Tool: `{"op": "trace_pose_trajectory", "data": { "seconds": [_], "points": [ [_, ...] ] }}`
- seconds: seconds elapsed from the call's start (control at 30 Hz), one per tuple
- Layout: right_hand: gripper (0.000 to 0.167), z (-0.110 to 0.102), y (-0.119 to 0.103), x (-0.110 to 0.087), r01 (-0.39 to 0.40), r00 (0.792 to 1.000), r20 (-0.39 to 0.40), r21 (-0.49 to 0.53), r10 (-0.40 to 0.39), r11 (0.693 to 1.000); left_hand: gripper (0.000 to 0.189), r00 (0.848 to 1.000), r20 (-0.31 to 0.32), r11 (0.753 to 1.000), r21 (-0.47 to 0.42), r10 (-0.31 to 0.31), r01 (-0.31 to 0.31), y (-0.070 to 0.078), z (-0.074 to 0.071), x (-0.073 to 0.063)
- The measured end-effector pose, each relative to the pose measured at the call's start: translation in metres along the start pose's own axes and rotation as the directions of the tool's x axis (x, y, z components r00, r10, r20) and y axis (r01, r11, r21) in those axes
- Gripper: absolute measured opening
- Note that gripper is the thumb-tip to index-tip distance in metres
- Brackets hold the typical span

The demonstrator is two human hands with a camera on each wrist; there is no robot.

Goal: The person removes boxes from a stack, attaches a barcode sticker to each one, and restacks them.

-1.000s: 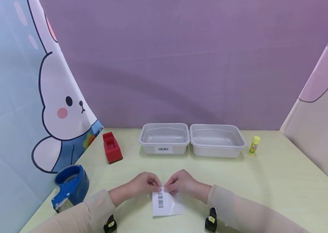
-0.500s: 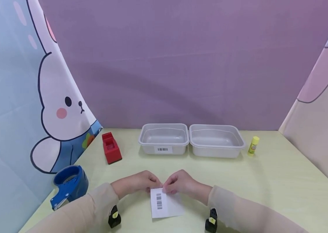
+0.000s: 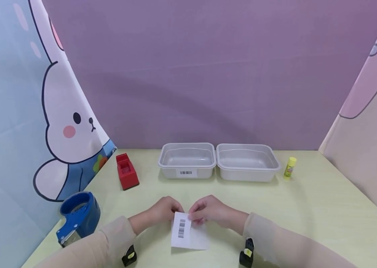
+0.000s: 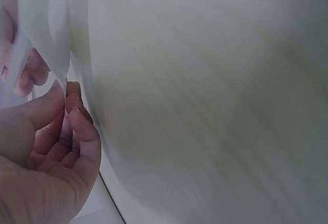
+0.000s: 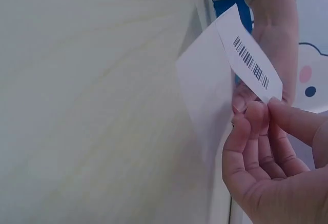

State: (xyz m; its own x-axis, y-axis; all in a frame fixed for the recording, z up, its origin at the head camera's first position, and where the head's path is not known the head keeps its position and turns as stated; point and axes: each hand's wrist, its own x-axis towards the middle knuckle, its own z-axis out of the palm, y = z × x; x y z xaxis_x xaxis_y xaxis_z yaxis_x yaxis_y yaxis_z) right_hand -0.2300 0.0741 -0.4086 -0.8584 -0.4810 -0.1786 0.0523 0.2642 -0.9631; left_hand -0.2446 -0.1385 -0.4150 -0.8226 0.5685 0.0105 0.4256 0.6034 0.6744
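Note:
Between the hands, low in the head view, is a white barcode label (image 3: 186, 235) partly lifted off a pale backing sheet (image 3: 200, 241). My right hand (image 3: 214, 210) pinches the label's upper corner between thumb and index finger; the right wrist view shows the printed bars on the label (image 5: 249, 60), angled away from the backing sheet (image 5: 202, 75). My left hand (image 3: 163, 210) is at the sheet's upper edge, and in the left wrist view its thumb and fingers pinch the thin sheet (image 4: 45, 21). The label hides the left fingertips in the head view.
Two white plastic tubs, the left tub (image 3: 188, 173) bearing a barcode label and the plain right tub (image 3: 248, 176), stand side by side at the back. A yellow glue stick (image 3: 290, 168), a red tape dispenser (image 3: 127, 173) and a blue tape gun (image 3: 80, 216) surround the work.
The label has tilted and its top edge has come up and away from the backing sheet, in the right hand's pinch. Both hands stay close together.

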Motion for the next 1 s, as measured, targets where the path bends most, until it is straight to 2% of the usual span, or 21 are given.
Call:
{"op": "trace_pose_trajectory", "data": {
  "seconds": [0.07,0.2,0.33,0.6,0.77,0.9,1.0],
  "points": [
    [0.017,-0.003,-0.001,-0.001,0.003,1.000,0.005,0.008,-0.003,1.000,0.012,0.999,-0.021,0.999,0.046,0.028,-0.027,0.000,0.000,0.000],
    [0.018,-0.012,-0.001,-0.006,0.012,1.000,0.011,0.037,-0.013,0.999,0.008,0.998,-0.043,0.995,0.095,0.044,-0.040,0.000,0.000,-0.003],
    [0.019,-0.024,-0.003,-0.012,0.017,1.000,0.002,0.063,-0.018,0.998,0.008,0.999,-0.039,0.994,0.108,0.038,-0.033,0.001,0.000,-0.005],
    [0.022,-0.054,-0.006,-0.023,0.019,0.999,-0.052,0.117,-0.013,0.993,0.017,0.997,-0.069,0.980,0.196,0.036,-0.021,0.005,-0.002,-0.007],
    [0.025,-0.072,-0.004,-0.030,0.017,0.997,-0.078,0.134,-0.006,0.991,0.017,0.994,-0.091,0.970,0.242,0.061,-0.037,0.017,-0.006,-0.002],
    [0.024,-0.087,-0.001,-0.035,0.028,0.994,-0.108,0.177,-0.009,0.984,0.013,0.993,-0.106,0.986,0.164,0.055,-0.037,0.037,-0.006,0.009],
    [0.017,-0.095,0.000,-0.037,0.038,0.991,-0.135,0.224,-0.008,0.974,0.026,0.994,-0.110,0.999,0.045,0.027,-0.023,0.054,0.000,0.020]
  ]
}}
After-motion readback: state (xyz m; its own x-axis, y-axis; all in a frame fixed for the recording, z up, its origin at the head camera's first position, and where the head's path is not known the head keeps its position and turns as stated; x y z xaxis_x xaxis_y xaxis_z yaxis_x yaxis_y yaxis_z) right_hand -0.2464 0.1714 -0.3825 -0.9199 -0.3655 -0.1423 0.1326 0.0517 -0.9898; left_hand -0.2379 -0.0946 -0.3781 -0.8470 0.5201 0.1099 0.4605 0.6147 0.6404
